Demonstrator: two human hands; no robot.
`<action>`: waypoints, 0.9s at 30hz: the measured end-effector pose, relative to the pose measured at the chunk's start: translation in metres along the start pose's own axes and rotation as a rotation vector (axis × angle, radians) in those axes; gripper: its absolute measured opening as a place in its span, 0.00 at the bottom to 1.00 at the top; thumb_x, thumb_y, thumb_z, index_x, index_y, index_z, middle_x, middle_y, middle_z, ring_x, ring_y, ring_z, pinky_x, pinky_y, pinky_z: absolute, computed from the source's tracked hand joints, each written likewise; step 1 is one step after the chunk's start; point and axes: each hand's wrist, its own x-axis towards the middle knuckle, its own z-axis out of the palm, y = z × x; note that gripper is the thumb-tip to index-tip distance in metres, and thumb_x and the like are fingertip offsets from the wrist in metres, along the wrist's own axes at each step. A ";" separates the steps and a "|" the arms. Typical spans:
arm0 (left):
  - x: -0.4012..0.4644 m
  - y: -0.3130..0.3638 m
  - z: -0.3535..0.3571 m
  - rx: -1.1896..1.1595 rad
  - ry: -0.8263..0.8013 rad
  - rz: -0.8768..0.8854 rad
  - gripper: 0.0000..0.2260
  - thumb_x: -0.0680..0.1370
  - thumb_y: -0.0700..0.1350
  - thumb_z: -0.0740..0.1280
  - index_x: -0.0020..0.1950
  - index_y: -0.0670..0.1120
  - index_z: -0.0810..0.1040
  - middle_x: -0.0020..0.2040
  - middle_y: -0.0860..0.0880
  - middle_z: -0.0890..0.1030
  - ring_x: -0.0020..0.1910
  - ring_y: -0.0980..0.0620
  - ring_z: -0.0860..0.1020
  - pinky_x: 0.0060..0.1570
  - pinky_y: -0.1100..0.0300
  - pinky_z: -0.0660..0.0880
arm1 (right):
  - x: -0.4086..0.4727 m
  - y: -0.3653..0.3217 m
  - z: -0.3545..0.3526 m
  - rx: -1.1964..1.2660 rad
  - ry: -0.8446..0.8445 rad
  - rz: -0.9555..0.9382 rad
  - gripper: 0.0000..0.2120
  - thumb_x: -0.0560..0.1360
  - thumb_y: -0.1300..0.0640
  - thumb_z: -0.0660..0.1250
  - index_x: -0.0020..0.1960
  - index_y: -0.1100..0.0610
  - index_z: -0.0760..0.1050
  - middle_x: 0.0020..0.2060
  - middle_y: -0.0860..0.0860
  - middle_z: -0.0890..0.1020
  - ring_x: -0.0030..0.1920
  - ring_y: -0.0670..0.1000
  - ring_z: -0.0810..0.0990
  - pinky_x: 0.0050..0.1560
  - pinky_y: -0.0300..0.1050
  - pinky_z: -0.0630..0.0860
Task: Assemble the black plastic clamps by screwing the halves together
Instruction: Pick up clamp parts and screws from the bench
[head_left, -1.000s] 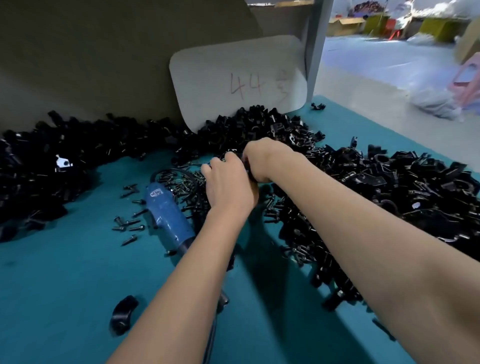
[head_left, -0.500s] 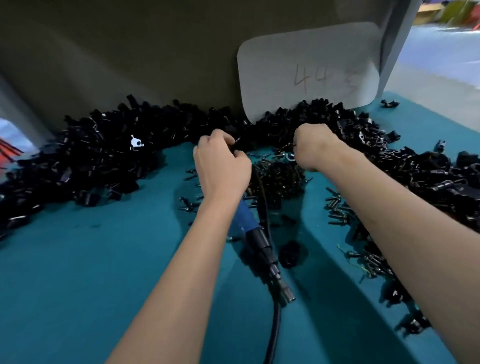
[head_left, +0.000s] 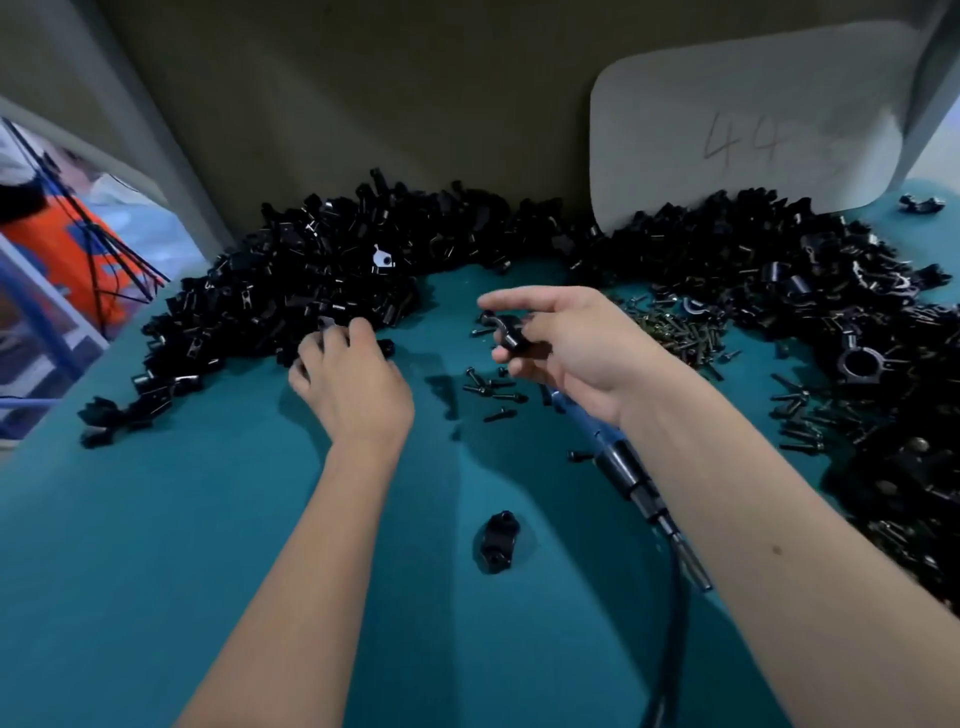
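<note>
Left hand (head_left: 353, 384): palm down at the edge of the left pile (head_left: 311, 291), fingertips curled onto a black half; whether it is pinched cannot be told.
Right hand (head_left: 571, 348): raised above the table (head_left: 156, 545), fingers closed on a clamp half (head_left: 506, 330), index finger extended.
Screws (head_left: 493, 389): scattered loose between the hands.
Driver (head_left: 631, 480): lying under the right forearm, hose trailing toward the camera.
Lone clamp (head_left: 493, 540): on the table, near, apart from the piles.
</note>
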 end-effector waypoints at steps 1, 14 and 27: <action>-0.003 0.002 0.000 -0.007 0.011 0.025 0.09 0.80 0.41 0.68 0.60 0.46 0.78 0.65 0.44 0.77 0.69 0.40 0.68 0.67 0.44 0.64 | -0.002 0.000 0.000 0.030 -0.018 0.003 0.23 0.81 0.76 0.52 0.61 0.62 0.81 0.47 0.61 0.81 0.42 0.54 0.84 0.37 0.39 0.80; -0.041 0.048 -0.021 -1.423 -0.300 -0.530 0.09 0.86 0.49 0.64 0.52 0.45 0.77 0.44 0.46 0.81 0.30 0.54 0.81 0.30 0.63 0.77 | -0.016 0.004 -0.041 -0.048 0.250 -0.192 0.13 0.78 0.51 0.74 0.39 0.56 0.77 0.29 0.48 0.76 0.28 0.49 0.76 0.26 0.41 0.71; -0.057 0.065 -0.016 -1.644 -0.559 -0.185 0.18 0.78 0.32 0.72 0.64 0.48 0.76 0.53 0.42 0.87 0.44 0.52 0.83 0.42 0.64 0.78 | -0.022 0.010 -0.056 0.131 0.105 -0.212 0.19 0.76 0.61 0.75 0.35 0.54 0.66 0.34 0.54 0.71 0.26 0.46 0.69 0.24 0.35 0.61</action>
